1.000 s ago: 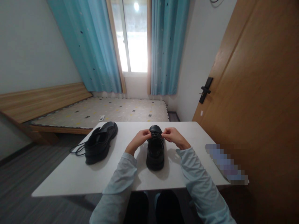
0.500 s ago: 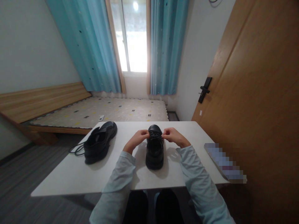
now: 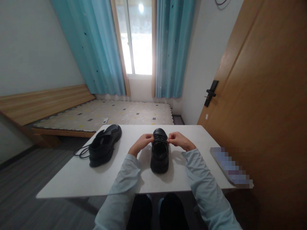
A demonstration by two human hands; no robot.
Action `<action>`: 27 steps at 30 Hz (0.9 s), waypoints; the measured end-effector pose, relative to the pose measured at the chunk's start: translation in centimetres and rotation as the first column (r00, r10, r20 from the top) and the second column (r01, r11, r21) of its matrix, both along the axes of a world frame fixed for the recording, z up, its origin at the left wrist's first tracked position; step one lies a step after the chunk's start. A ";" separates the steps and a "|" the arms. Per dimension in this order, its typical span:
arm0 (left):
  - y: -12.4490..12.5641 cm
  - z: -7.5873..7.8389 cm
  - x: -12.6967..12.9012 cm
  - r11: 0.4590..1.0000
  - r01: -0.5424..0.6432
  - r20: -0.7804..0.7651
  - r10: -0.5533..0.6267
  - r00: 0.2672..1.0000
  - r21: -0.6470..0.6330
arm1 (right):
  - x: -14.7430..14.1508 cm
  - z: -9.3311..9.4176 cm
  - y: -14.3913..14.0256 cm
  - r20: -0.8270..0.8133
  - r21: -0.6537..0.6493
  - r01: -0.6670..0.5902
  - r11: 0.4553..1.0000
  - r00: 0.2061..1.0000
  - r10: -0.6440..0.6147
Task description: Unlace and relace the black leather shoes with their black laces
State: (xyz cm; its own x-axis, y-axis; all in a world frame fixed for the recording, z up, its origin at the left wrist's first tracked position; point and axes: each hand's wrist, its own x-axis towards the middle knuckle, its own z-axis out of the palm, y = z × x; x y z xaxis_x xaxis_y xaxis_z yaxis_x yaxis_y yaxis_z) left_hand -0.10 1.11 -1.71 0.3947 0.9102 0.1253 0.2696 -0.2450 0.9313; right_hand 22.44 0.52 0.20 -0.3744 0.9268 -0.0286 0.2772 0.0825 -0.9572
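A black lace-up shoe [image 3: 159,156] stands on the white table [image 3: 72,179] straight in front of me, toe pointing away. My left hand [image 3: 143,142] pinches the black lace at the shoe's left side. On the other side my right hand [image 3: 177,139] pinches the lace too. Both hands sit level with the upper eyelets, fingers closed on the lace. A second black shoe [image 3: 104,145] lies to the left on the table, its loose lace [image 3: 82,151] hanging over the table's left edge.
A flat blurred object [image 3: 230,167] lies at the table's right edge. A wooden door [image 3: 263,95] with a black handle [image 3: 210,91] stands close on the right. A low bed [image 3: 103,113], blue curtains and a window are behind the table.
Both hands stay pinched on the lace at the same spot on the shoe. Only the camera view shifts slightly.
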 end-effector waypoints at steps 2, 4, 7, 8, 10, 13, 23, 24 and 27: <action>0.1 -0.1 -0.1 1.000 0.002 -0.008 -0.002 1.000 0.005 | 0.1 -0.1 0.1 0.016 0.010 0.000 1.000 1.000 -0.001; 0.1 -0.2 -0.1 1.000 0.003 -0.015 -0.002 1.000 0.006 | 0.1 -0.3 0.2 0.021 0.014 0.000 1.000 1.000 0.000; 0.1 -0.1 -0.2 1.000 0.003 -0.021 -0.003 1.000 -0.002 | 0.2 -0.4 0.3 0.021 0.011 -0.002 1.000 1.000 0.002; 0.0 -0.1 -0.2 1.000 0.001 -0.024 -0.001 1.000 -0.005 | 0.2 -0.4 0.3 0.023 0.010 0.000 1.000 1.000 -0.001; 0.1 -0.1 -0.2 1.000 -0.005 -0.026 0.005 1.000 -0.010 | 0.2 -0.4 0.4 0.030 0.011 0.003 1.000 1.000 -0.004; 0.2 -0.2 -0.2 1.000 -0.009 -0.017 0.009 1.000 -0.006 | 0.2 -0.4 0.3 0.047 0.025 0.007 1.000 0.999 -0.008; -0.5 0.4 -0.3 1.000 0.026 0.067 -0.025 0.997 -0.009 | 0.1 0.2 -0.3 0.101 0.047 -0.001 0.999 0.995 -0.004; -0.4 0.4 -0.3 1.000 0.000 0.079 0.002 0.997 -0.023 | 0.0 0.3 -0.3 0.107 0.046 0.004 0.999 0.994 -0.009; 0.0 0.2 -0.2 0.991 -0.130 0.106 0.132 0.986 -0.026 | -0.2 0.6 -0.5 0.111 0.076 0.021 0.997 0.993 -0.029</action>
